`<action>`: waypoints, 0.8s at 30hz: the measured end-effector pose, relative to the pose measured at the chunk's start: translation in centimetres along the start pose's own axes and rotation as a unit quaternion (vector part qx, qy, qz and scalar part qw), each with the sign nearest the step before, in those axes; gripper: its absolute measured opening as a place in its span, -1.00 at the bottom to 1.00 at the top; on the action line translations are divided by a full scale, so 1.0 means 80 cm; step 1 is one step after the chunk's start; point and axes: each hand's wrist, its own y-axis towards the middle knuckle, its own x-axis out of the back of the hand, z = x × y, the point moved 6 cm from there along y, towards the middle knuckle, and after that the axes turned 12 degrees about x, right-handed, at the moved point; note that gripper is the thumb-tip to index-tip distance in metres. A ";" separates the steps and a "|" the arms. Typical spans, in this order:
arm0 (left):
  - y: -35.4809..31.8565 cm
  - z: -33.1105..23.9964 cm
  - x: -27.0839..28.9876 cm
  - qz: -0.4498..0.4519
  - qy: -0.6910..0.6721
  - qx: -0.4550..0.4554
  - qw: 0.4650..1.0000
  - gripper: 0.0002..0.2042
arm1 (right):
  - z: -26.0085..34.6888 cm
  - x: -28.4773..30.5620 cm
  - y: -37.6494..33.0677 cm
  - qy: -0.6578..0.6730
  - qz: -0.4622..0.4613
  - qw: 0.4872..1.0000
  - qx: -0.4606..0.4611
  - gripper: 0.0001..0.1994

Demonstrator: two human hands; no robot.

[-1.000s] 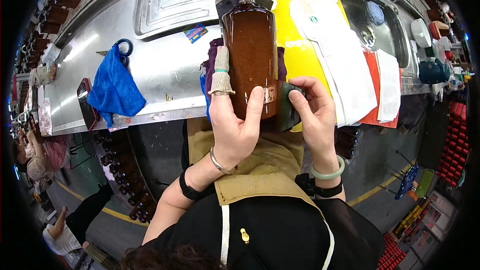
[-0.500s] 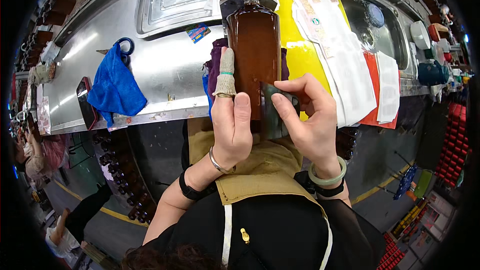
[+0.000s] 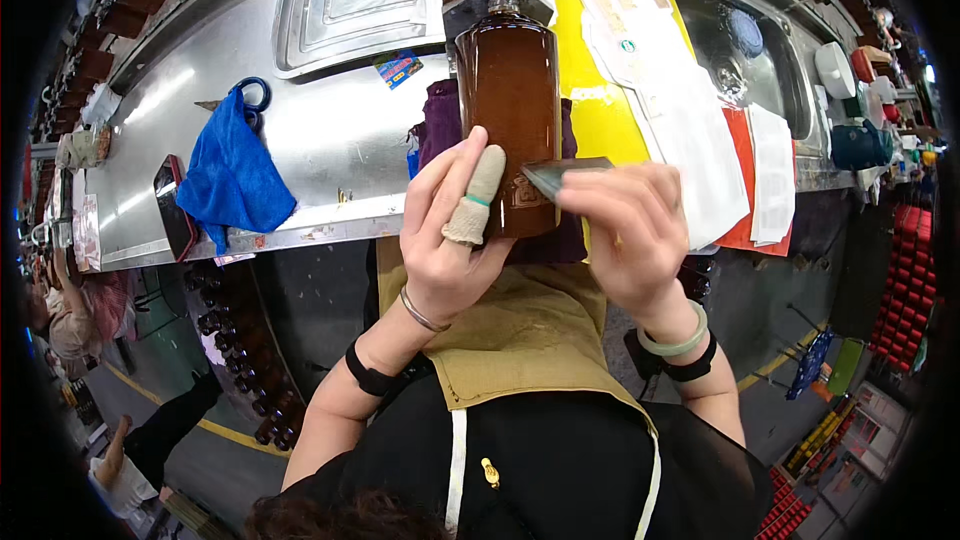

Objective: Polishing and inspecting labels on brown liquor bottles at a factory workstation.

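One brown bottle (image 3: 510, 90), one dark plate (image 3: 562, 172)

Head view: the bottle lies over purple cloth (image 3: 440, 120), neck away from you. It looks like glass: probably weighty, stiff, slippery, breakable; hold its broad sides. Your left hand (image 3: 442, 240) rests along its lower left, fingers straight; whether it grips, I cannot tell. Your right hand (image 3: 635, 235) pinches the plate. Around: one metal tray (image 3: 360, 15), one blue cloth (image 3: 235, 180).

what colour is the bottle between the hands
The bottle is brown, best seen in the head view.

Right fingers (image 3: 612, 202) blurred. Purple cloth (image 3: 440, 120) partly hidden behind bottle (image 3: 510, 90). Tray (image 3: 287, 20) cropped at top.
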 end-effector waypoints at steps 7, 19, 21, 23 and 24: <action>-0.009 0.011 0.001 0.003 -0.004 0.019 1.000 -0.23 | -0.013 -0.017 0.041 0.037 0.017 0.999 -0.036 -0.83; -0.020 0.039 -0.005 0.113 -0.043 0.112 0.986 -0.13 | -0.049 0.002 0.051 -0.091 -0.082 0.991 0.058 -0.81; -0.008 0.018 -0.003 0.103 -0.038 0.104 0.988 -0.09 | -0.029 -0.008 0.035 -0.082 -0.059 0.992 0.082 -0.75; -0.009 0.026 -0.008 0.048 -0.029 0.063 0.996 -0.09 | 0.024 -0.022 0.010 0.059 0.004 0.984 0.169 -0.73; -0.012 0.034 -0.011 0.055 -0.044 0.083 0.994 -0.10 | 0.037 -0.024 0.007 0.094 0.040 0.977 0.185 -0.74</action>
